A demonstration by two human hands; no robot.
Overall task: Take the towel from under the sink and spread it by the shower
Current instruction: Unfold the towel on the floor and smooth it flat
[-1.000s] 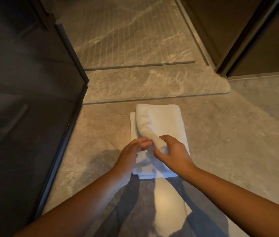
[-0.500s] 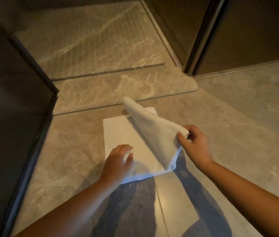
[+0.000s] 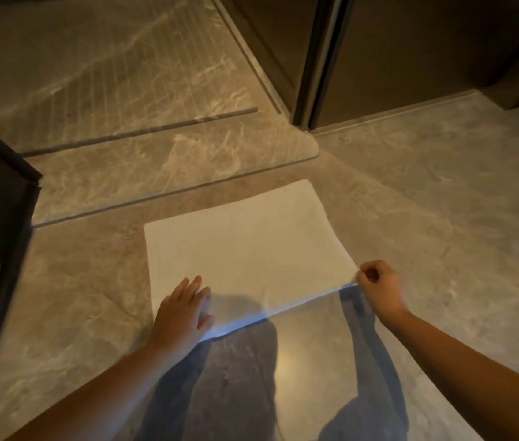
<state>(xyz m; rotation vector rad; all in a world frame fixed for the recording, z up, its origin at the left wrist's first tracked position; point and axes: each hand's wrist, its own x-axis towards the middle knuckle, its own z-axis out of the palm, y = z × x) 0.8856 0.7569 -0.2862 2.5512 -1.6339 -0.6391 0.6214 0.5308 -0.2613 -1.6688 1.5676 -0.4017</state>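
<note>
Here, head view: the white towel (image 3: 245, 249) lies flat on the marble floor (image 3: 442, 218), just before the shower threshold (image 3: 156, 167). My left hand (image 3: 185, 310) presses open-palmed on its near left corner; my right hand (image 3: 379, 284) pinches its near right corner.

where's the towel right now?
Head view, centre: the towel lies flat on the floor just short of the shower sill, left hand pressing its near-left corner, right hand pinching its near-right corner.
</note>
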